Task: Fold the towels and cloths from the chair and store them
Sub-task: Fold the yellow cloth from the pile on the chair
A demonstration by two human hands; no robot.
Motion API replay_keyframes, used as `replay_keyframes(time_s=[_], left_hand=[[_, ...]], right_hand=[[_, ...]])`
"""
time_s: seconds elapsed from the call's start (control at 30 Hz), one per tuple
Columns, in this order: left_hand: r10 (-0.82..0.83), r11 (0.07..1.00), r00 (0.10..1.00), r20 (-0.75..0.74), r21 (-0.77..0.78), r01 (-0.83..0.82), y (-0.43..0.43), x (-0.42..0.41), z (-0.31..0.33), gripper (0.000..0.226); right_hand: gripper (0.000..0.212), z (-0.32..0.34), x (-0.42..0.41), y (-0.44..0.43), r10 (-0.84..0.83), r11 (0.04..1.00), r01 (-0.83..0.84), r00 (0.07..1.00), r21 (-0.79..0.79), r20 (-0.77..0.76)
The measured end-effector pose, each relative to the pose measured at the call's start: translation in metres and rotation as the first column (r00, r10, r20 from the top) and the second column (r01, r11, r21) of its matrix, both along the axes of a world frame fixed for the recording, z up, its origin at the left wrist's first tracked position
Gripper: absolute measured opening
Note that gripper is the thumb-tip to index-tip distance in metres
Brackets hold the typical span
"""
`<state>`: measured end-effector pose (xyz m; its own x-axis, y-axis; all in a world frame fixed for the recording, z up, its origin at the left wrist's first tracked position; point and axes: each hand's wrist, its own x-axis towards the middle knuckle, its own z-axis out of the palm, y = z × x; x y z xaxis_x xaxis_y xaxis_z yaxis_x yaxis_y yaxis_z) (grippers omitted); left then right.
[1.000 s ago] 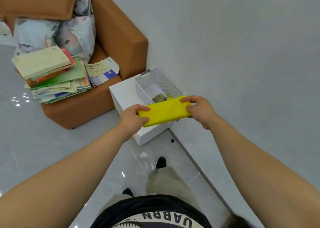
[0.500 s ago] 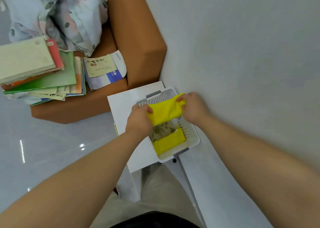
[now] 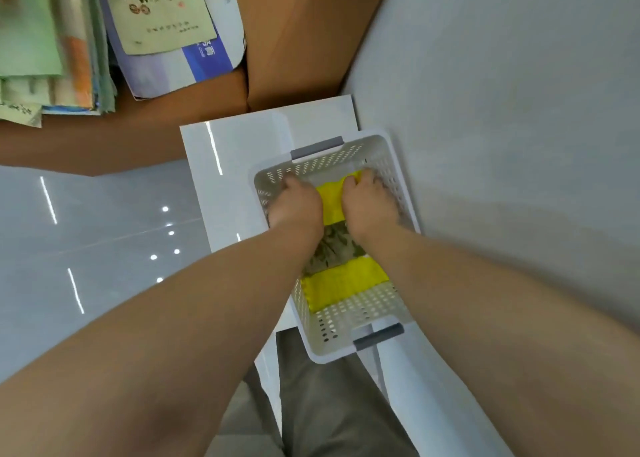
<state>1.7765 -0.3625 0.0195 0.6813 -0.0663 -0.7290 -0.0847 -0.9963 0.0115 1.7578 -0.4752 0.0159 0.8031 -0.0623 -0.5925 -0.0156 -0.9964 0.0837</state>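
A white perforated basket (image 3: 349,318) with grey handles stands on a small white table (image 3: 221,179). Both my hands reach down inside its far end. My left hand (image 3: 298,203) and my right hand (image 3: 367,204) grip the two ends of a folded yellow cloth (image 3: 330,203) and hold it low against the basket's far wall. Behind my wrists lies a folded patterned green-grey cloth (image 3: 332,247). Another folded yellow cloth (image 3: 341,285) lies at the basket's near end.
The brown chair (image 3: 294,40) stands just beyond the table, with a stack of books and papers (image 3: 59,40) on its seat. A grey wall (image 3: 502,110) runs along the right. Glossy floor tiles (image 3: 86,248) lie to the left, and my trouser leg (image 3: 329,404) shows below.
My hands have carried the folded yellow cloth from above the basket down into its far end. The view has closed in on the basket.
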Motion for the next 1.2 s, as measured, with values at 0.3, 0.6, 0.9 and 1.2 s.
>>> replay_keyframes(time_s=[0.3, 0.6, 0.9, 1.2], left_hand=[[-0.364, 0.908, 0.930, -0.055, 0.202, 0.368, -0.001, 0.011, -0.037, 0.040], [-0.781, 0.582, 0.612, -0.128, 0.210, 0.786, 0.009, 0.004, -0.036, 0.042], [-0.787, 0.562, 0.588, -0.186, 0.178, 0.808, 0.010, 0.001, -0.040, 0.025], [-0.660, 0.721, 0.712, -0.238, 0.066, 0.690, 0.013, 0.008, -0.045, 0.028]], right_hand=[[0.042, -0.036, 0.005, -0.002, 0.075, 0.997, -0.074, 0.997, -0.038, 0.011], [0.038, -0.037, 0.005, 0.000, 0.260, 0.953, -0.253, 0.965, -0.166, 0.026], [0.062, -0.058, 0.026, 0.005, 0.203, 0.962, -0.223, 0.970, -0.155, -0.133], [0.052, -0.085, 0.028, 0.009, -0.002, 0.995, -0.005, 0.997, -0.103, -0.073]])
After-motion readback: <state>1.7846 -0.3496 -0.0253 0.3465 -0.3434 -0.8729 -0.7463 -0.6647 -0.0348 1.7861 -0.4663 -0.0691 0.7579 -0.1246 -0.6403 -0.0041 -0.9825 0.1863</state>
